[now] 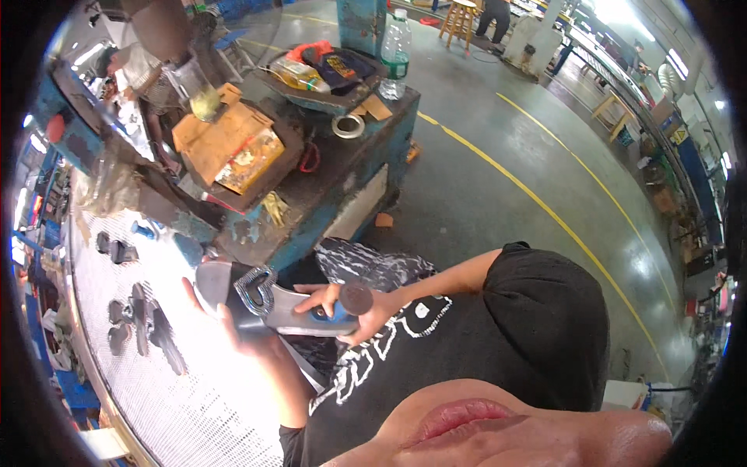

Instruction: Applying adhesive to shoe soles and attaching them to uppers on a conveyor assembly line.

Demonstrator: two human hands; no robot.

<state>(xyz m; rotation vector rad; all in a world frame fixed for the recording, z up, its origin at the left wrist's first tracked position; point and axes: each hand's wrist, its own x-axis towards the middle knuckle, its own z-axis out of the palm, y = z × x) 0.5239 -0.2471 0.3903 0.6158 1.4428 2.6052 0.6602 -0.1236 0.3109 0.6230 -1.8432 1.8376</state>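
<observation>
In front of my chest I hold a dark slide sandal [292, 306] with a sparkling rhinestone buckle [254, 290] across its strap. My left hand [233, 331] is closed round the toe end, partly washed out by glare. At the heel end my right hand [366, 315] is wrapped round the sandal, its fingers reaching over the insole. By the right fingers show a round brown knob [356, 299] and a blue part [340, 313]; whether they belong to a tool or a shoe form I cannot tell. The sole's underside is hidden.
At left, several dark sandals [140, 319] lie on a brightly lit mesh conveyor [198, 409]. A worn blue bench [334, 183] ahead bears an open cardboard box [226, 148], a loaded tray [323, 97], a tape roll [348, 126] and a water bottle [396, 54]. Another person [140, 70] works far left.
</observation>
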